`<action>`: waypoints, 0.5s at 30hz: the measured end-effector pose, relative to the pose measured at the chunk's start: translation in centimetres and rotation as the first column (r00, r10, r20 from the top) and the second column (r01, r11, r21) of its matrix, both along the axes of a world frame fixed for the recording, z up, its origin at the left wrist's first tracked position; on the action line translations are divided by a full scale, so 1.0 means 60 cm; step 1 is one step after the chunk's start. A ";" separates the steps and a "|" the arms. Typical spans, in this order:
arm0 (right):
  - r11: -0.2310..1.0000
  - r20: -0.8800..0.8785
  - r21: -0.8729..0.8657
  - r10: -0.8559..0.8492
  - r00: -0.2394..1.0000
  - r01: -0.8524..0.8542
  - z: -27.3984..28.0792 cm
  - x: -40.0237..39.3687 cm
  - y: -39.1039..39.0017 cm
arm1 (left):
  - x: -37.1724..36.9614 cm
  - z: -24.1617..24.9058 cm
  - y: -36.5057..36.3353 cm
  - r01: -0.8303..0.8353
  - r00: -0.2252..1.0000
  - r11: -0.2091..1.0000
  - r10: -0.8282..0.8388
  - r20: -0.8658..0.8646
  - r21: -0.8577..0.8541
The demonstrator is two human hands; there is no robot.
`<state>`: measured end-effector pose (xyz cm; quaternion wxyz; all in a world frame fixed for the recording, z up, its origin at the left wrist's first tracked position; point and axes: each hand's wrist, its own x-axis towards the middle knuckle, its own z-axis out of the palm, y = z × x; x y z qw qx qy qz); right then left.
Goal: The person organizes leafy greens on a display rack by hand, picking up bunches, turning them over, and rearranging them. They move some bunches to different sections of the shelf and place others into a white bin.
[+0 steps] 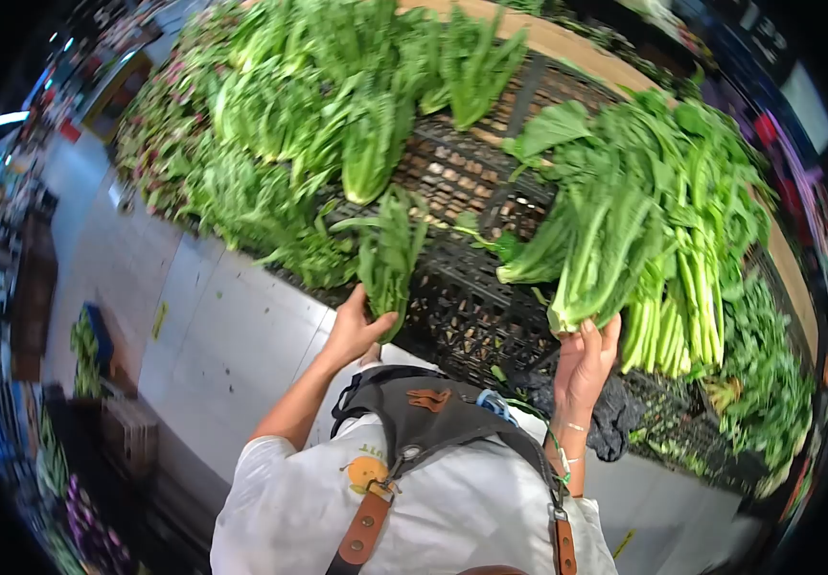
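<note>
My left hand [360, 326] is closed around the lower end of a small leafy green bunch [391, 257], whose leaves point up over the edge of a black crate [467, 311]. On the right, my right hand [589, 356] has its fingers at the pale base of a long lettuce head [610, 251]. That head lies among other leafy heads, its leaves pointing away from me. Part of the right hand's fingers is hidden under the base. Between my hands the crate's slotted top shows.
Leafy greens [285, 105] are heaped at the upper left. Bundles with thick green stems [697, 297] lie right of my right hand, with more greens [764, 369] beyond. A crumpled black plastic bag [615, 419] hangs by my right wrist. Tiled floor [213, 316] shows at left.
</note>
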<state>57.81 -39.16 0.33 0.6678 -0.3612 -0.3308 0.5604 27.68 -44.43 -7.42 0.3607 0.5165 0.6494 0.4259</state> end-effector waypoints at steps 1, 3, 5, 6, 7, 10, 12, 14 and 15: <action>0.999 0.000 0.017 0.036 0.999 -0.036 0.000 -0.009 -0.003 | 0.002 -0.009 -0.009 -0.056 0.994 0.997 0.051 -0.097 -0.054; 0.996 0.001 0.051 0.067 0.998 -0.067 0.002 -0.038 -0.010 | 0.003 -0.030 -0.007 -0.199 0.979 0.980 0.200 0.040 -0.033; 0.994 0.001 0.083 0.075 0.997 -0.075 -0.004 -0.068 -0.019 | 0.002 0.000 0.003 -0.248 0.966 0.962 0.236 -0.110 -0.114; 0.995 0.046 0.066 0.076 0.996 -0.079 -0.011 -0.081 -0.023 | -0.002 -0.004 0.008 -0.258 0.958 0.965 0.251 -0.139 -0.037; 0.996 0.090 0.051 0.071 0.993 -0.076 -0.022 -0.087 -0.025 | -0.007 -0.011 0.014 -0.259 0.950 0.965 0.262 -0.168 0.041; 0.983 0.157 0.095 0.141 0.977 -0.157 -0.038 -0.101 -0.025 | -0.030 -0.052 0.026 -0.272 0.889 0.958 0.286 -0.357 0.089; 0.962 0.168 0.198 0.156 0.973 -0.188 -0.010 -0.131 -0.026 | -0.031 -0.065 0.022 -0.271 0.902 0.959 0.285 -0.324 0.088; 0.962 0.137 0.196 0.166 0.976 -0.191 -0.003 -0.146 -0.023 | -0.031 -0.064 0.021 -0.258 0.924 0.960 0.278 -0.263 0.107; 0.962 0.127 0.201 0.164 0.978 -0.188 -0.001 -0.153 -0.017 | -0.031 -0.067 0.017 -0.285 0.932 0.955 0.297 -0.207 0.084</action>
